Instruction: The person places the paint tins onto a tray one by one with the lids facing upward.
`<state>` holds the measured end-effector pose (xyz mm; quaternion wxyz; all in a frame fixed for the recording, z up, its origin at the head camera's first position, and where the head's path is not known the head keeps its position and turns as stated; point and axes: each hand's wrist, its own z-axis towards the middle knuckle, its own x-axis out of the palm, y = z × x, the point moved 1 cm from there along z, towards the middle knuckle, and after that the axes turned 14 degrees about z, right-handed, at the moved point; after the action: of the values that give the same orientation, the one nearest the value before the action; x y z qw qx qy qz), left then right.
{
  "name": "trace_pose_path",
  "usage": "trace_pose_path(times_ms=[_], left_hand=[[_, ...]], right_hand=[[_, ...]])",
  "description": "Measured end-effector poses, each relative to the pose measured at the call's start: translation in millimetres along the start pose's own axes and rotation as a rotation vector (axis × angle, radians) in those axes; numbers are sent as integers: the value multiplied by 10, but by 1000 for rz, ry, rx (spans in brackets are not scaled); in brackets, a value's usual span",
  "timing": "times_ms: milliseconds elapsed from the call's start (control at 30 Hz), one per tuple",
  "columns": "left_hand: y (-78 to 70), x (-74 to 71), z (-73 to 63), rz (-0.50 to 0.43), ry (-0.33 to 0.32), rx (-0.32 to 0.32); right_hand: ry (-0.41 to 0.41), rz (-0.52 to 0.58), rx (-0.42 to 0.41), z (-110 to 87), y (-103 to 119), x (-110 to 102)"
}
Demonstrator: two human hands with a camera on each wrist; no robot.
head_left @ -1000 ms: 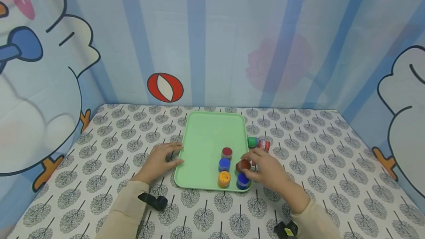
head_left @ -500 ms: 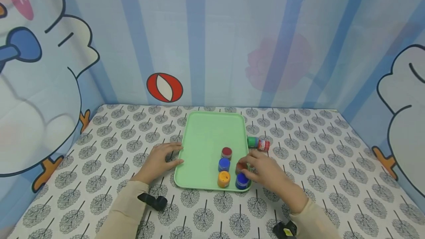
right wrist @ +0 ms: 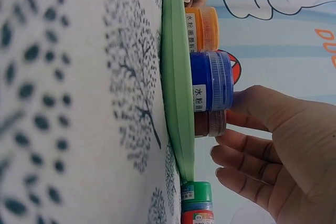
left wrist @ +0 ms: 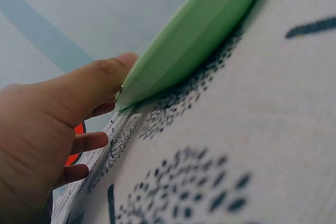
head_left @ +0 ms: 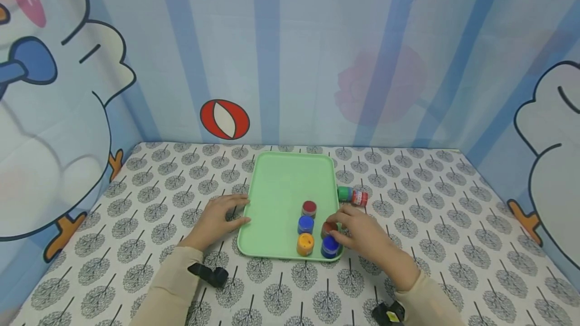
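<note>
A light green tray (head_left: 276, 200) lies on the patterned cloth. My left hand (head_left: 218, 220) rests at its left rim, thumb and fingertips touching the edge with fingers relaxed. My right hand (head_left: 362, 230) pinches a brown-lidded paint jar (head_left: 329, 229) that stands upright in the tray near the right rim. In the right wrist view, a blue paint jar (right wrist: 210, 80) partly hides the brown jar (right wrist: 202, 124). To the left, in a column on the tray, stand a dark red-lidded jar (head_left: 309, 209), another blue jar (head_left: 305, 224) and an orange jar (head_left: 305, 244).
Just outside the tray's right rim, a green paint jar (head_left: 345, 193) and a red one (head_left: 360, 197) lie end to end on the cloth (head_left: 430, 245). A printed curtain (head_left: 299, 64) with cartoon figures stands behind and at both sides of the table.
My right hand has shifted slightly left and lowered the brown-lidded jar onto the tray behind the front blue jar. The left hand has stayed at the rim.
</note>
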<state>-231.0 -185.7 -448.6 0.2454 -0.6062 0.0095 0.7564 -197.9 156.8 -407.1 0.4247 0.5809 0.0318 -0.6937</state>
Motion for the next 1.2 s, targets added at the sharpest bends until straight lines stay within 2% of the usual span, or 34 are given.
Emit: trace_pose_path(times_ms=[400,733,967,1200], left_hand=[[-3,-27,20,7,2,-4],[1,-18,10,17,-5,5],[24,4,-1,16,-16,10],[16,18,-14,4,-11,7]], right_hand=[[0,4,14,22,14,-18],[22,46,90,17,-38,-126],[-32,43,138,37,-148,-229],[-138,79,144,75,-327,-303]])
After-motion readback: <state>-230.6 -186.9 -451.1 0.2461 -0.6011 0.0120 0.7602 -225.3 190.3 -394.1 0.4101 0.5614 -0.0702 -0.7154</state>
